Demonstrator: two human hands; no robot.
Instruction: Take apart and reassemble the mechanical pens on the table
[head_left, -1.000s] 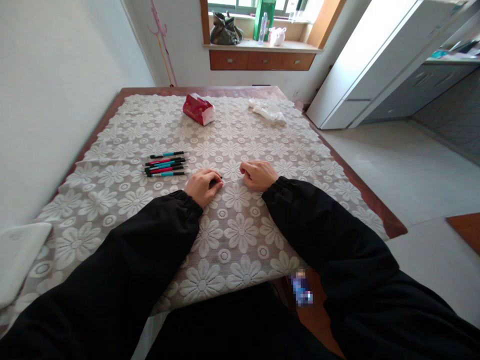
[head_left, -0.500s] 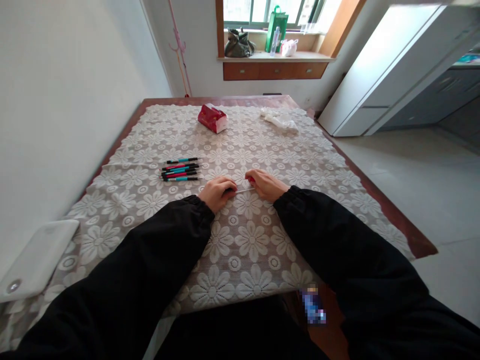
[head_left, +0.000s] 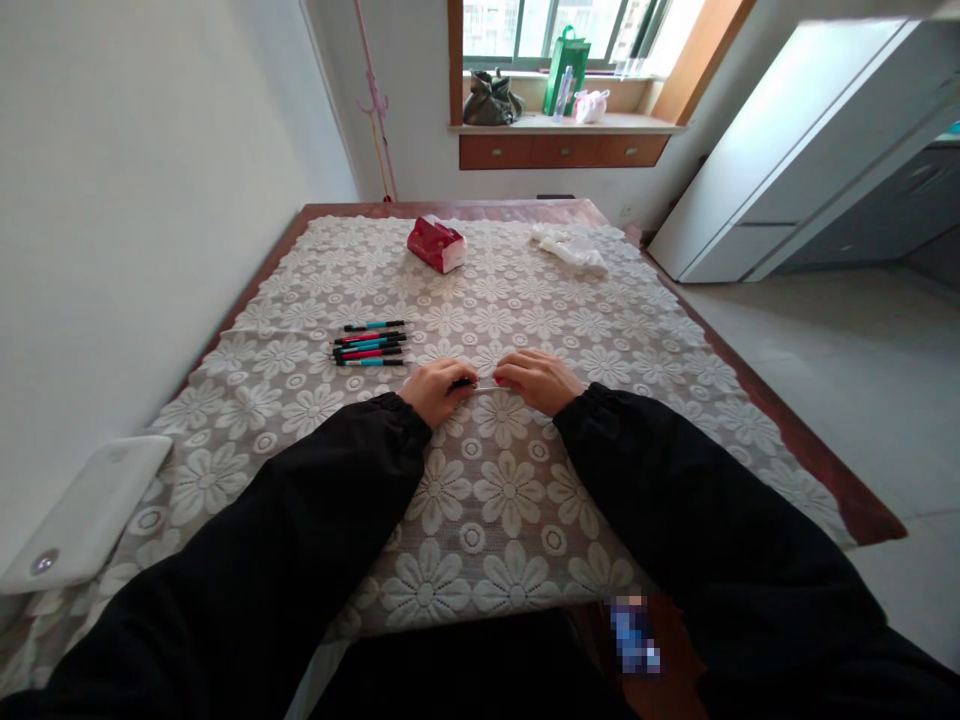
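My left hand (head_left: 439,392) is closed around a black pen part (head_left: 460,384), whose tip shows past the fingers. A thin, pale pen refill (head_left: 489,389) spans the short gap between my hands, low over the cloth. Its right end goes under the fingers of my right hand (head_left: 544,382), where a small red pen part (head_left: 500,380) peeks out. That hand is also closed, knuckles up. Just beyond my left hand lies a group of several pens (head_left: 369,347) in black, blue and red, roughly parallel.
A flowered lace tablecloth (head_left: 510,490) covers the wooden table. Toward the far side are a red tissue packet (head_left: 436,245) and a crumpled white plastic bag (head_left: 570,252). A white, flat, rounded object (head_left: 90,510) lies at the left edge, near the wall.
The camera view has shifted slightly. My right hand has flattened and its fingers reach further left. The black part in my left hand now shows more clearly.
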